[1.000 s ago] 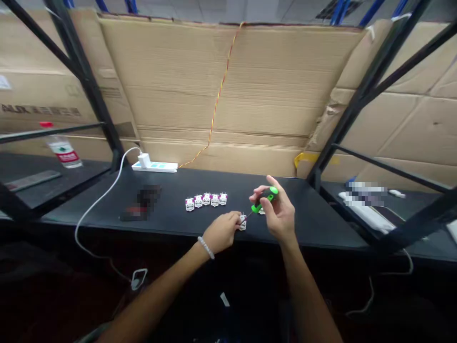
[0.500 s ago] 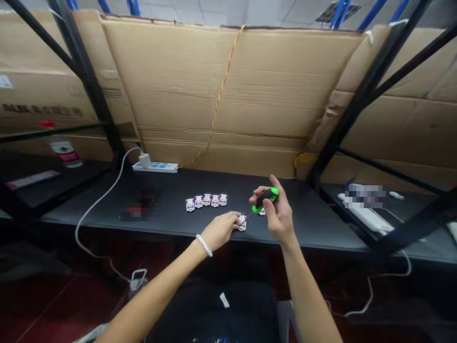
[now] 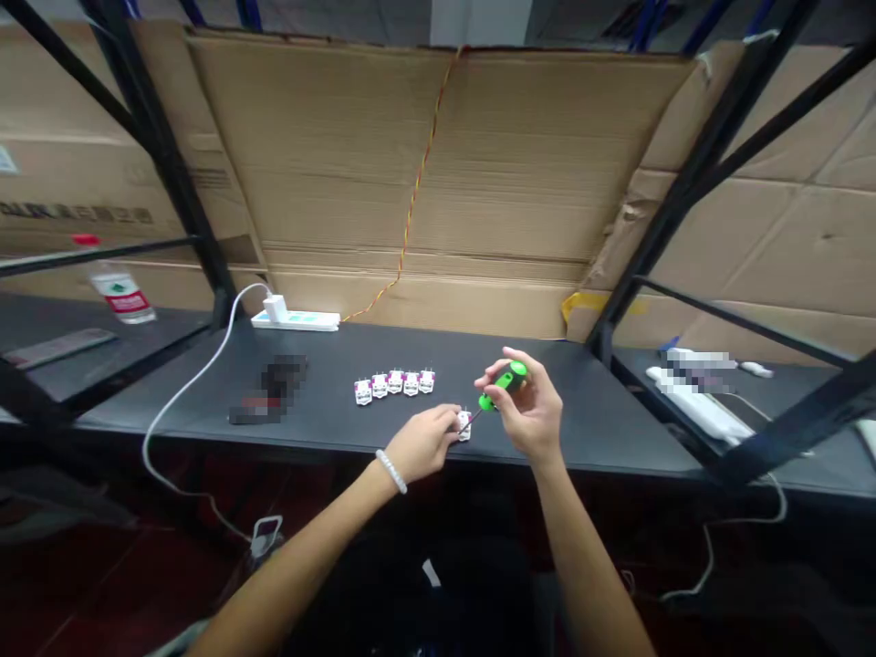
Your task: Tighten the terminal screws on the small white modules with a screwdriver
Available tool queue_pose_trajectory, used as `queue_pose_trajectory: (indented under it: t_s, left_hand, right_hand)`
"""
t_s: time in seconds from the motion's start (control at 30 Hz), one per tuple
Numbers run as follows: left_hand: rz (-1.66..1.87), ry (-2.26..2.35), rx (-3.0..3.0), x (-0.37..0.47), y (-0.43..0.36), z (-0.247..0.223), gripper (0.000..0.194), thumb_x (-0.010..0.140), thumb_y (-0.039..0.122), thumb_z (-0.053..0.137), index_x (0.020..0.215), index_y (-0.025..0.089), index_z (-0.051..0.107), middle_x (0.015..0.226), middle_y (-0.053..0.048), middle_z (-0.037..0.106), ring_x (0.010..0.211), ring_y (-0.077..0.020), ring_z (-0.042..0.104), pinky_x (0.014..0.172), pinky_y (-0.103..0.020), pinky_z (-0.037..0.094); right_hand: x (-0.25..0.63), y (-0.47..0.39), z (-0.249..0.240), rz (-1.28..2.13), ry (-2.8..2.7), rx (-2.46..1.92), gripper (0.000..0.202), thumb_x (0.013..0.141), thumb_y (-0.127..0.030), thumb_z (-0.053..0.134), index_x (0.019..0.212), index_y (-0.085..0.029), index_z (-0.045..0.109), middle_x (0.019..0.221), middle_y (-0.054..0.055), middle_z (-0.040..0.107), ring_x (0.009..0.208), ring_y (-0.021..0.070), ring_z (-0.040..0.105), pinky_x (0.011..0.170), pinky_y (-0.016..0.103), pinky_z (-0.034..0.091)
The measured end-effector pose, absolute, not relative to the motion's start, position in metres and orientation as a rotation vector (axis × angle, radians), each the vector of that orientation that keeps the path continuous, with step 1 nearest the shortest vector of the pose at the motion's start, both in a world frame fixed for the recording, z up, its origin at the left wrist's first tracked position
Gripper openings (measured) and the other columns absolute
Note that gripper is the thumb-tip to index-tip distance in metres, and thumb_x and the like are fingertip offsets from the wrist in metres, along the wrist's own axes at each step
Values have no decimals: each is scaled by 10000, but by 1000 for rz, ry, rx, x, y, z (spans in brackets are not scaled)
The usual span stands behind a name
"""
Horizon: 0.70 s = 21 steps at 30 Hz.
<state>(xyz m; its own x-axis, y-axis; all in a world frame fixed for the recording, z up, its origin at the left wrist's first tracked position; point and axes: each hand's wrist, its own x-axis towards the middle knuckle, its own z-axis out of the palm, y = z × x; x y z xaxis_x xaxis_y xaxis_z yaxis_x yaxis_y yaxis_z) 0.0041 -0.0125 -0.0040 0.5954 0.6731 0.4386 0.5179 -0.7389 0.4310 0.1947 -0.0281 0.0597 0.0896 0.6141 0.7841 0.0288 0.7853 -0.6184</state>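
Observation:
Near the front edge of the dark table, my left hand (image 3: 424, 442) grips the left side of a small white and purple part (image 3: 464, 425) between its fingertips. My right hand (image 3: 530, 401) holds a green and black screwdriver (image 3: 503, 384) by its handle. The shaft slants down to the left, and its tip meets the small part; the exact contact point is too small to make out. Several similar white and purple parts (image 3: 395, 382) lie in a row behind and to the left of my left hand.
A white power strip (image 3: 301, 320) with a plugged-in charger and cable lies at the back left. Blurred dark items (image 3: 274, 392) rest on the left. Black metal posts (image 3: 657, 228) flank the table (image 3: 602, 429), with cardboard (image 3: 342, 164) behind.
The fingers of my right hand have curled closer around the screwdriver, and its handle has shifted slightly left and tilted. My left hand stays on the small part.

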Motion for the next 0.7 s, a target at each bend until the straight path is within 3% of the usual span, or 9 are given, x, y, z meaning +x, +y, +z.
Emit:
queue_pose_trajectory:
  t_s: [0.3, 0.53, 0.7]
  left_hand:
    - [901, 951, 2562, 4, -11, -6, 151, 983, 102, 577, 1015, 190, 695, 1377, -102, 710, 1209, -234, 720, 1088, -383, 579]
    - [879, 954, 2548, 5, -12, -3, 193, 986, 90, 558, 1001, 201, 714, 1377, -79, 721, 1204, -230, 728, 1087, -370, 578]
    - [864, 979, 2575, 7, -13, -2, 190, 1000, 106, 548, 1038, 210, 703, 1388, -72, 713, 1190, -225, 732, 1067, -363, 587]
  right_hand:
    - [193, -29, 58, 421, -1428, -576, 416, 937, -241, 755, 1335, -291, 644, 999, 20, 732, 820, 178, 784, 787, 362, 704]
    - [197, -27, 52, 392, -1493, -531, 571, 914, -211, 789, 1440, -341, 609, 1063, 24, 730, 846, 182, 787, 805, 379, 701]
    - [200, -17, 58, 429, -1611, -592, 554, 941, -270, 762, 1468, -323, 601, 1140, 56, 719, 882, 189, 781, 833, 387, 699]
